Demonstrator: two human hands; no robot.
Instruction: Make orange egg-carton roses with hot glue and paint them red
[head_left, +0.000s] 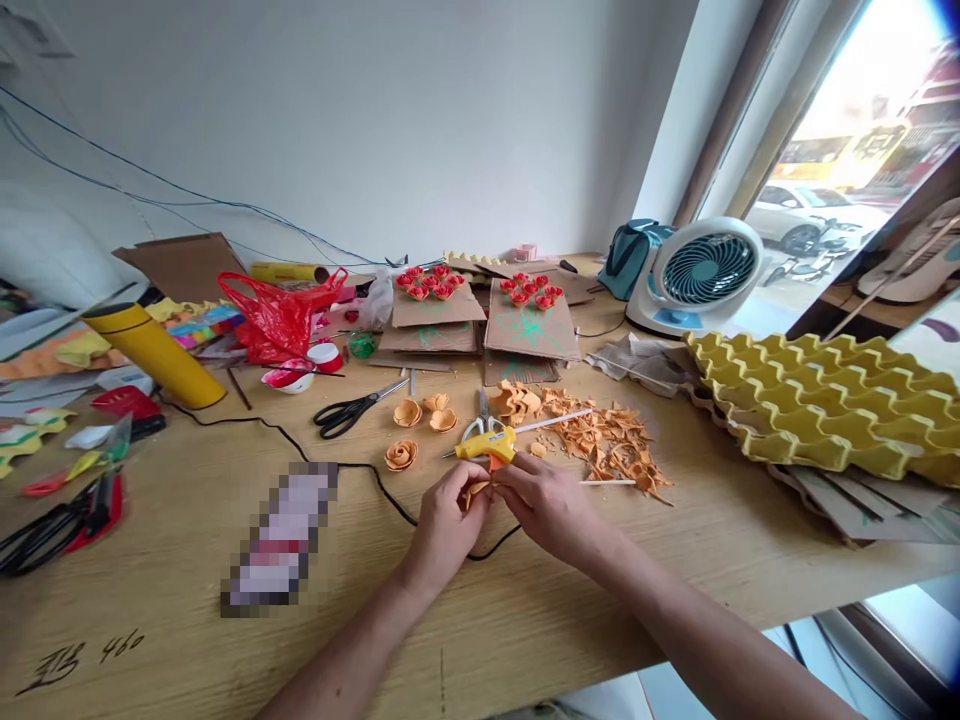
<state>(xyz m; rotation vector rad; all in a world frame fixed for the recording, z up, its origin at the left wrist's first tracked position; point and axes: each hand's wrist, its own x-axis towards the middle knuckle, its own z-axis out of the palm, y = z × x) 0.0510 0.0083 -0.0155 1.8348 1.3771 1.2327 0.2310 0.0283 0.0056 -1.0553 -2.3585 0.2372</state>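
Observation:
My left hand (452, 508) is closed, pinching a small orange egg-carton piece (475, 491). My right hand (551, 508) meets it from the other side, its fingertips closed on the same piece. Directly behind the fingers is a yellow glue gun (486, 444), nozzle to the left, a white glue stick protruding from its rear. Its handle is hidden by my right hand, so I cannot tell whether they touch. Beyond my left hand sit a layered orange paper flower (401, 456) and several orange petal cups (442, 420). Orange scraps (611, 440) lie beyond my right hand.
Black-handled scissors (352, 408) lie left of the cups. Cardboard pieces (532, 328) with red flowers stand at the back. Yellow egg trays (832, 400) are stacked right, near a fan (709, 268). A blurred-out object (281, 540) lies left; a black cord (386, 492) crosses the table.

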